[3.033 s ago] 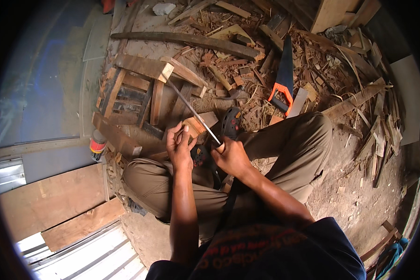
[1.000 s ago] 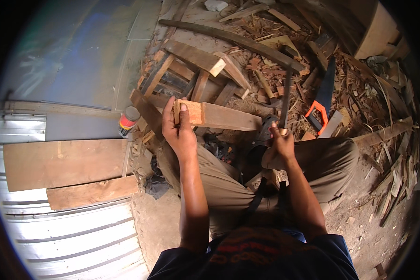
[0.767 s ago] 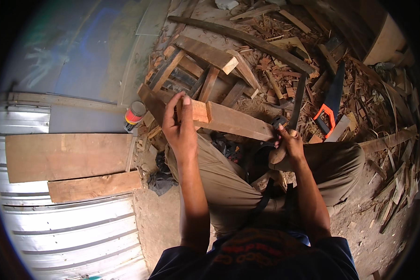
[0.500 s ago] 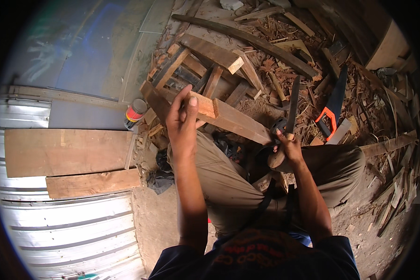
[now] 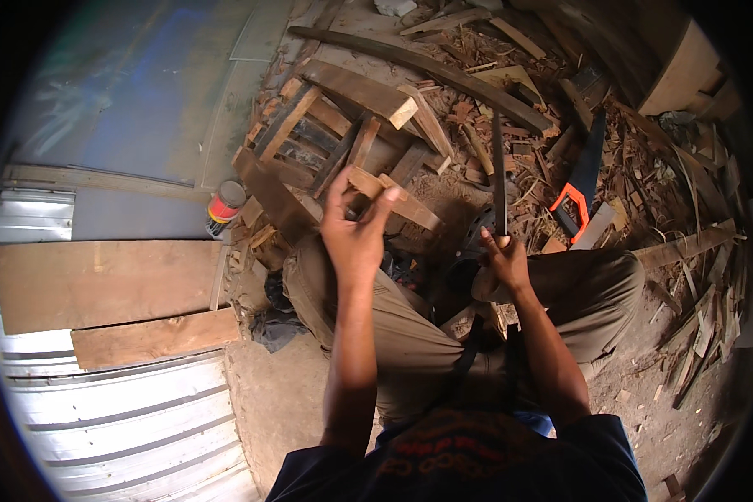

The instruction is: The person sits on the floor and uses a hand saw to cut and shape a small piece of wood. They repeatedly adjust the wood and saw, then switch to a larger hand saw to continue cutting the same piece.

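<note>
Probably eyeballing wood piece pinched in left hand, gripping dark tool left of saw with right hand, likely needing a steadier hold next.

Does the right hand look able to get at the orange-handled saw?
Probably not straight away: the right hand holds the long dark tool. The saw lies to its right, nothing visible over it, so a freed hand likely could.

Dark short-sleeved shirt, reddish print, brown trousers

saw handle: orange-black | trousers: khaki | timber: brown | shirt: navy
</note>
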{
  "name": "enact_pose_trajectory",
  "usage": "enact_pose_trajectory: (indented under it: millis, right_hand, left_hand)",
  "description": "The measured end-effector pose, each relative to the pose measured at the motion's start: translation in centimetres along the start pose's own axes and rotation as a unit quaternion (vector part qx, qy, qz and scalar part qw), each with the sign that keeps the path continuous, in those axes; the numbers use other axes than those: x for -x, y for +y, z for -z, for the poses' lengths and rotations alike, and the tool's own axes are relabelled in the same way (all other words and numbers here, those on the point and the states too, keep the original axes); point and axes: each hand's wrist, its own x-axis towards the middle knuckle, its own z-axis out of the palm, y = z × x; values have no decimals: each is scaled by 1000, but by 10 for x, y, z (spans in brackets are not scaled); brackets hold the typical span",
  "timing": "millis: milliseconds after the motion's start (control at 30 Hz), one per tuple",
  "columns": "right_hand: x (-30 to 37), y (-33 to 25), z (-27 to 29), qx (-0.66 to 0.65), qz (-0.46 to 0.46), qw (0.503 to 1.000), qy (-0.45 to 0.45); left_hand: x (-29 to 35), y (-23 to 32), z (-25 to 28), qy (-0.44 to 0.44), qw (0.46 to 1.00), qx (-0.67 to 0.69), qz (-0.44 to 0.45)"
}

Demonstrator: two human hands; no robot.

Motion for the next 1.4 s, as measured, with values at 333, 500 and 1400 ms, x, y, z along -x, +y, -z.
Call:
enact_pose_trajectory:
  millis: [333, 500, 1400]
  right_hand:
    - [50, -44, -18, 101, 107, 989, -19]
    - [60, -47, -30, 144, 149, 977, -49]
    - [74, -50, -54, 201, 95, 960, -172]
  left_hand:
    - [39, -76, -32, 4, 995, 45, 90]
    - [45, -65, -28, -6, 985, 33, 169]
    - [87, -77, 0, 131, 907, 238, 321]
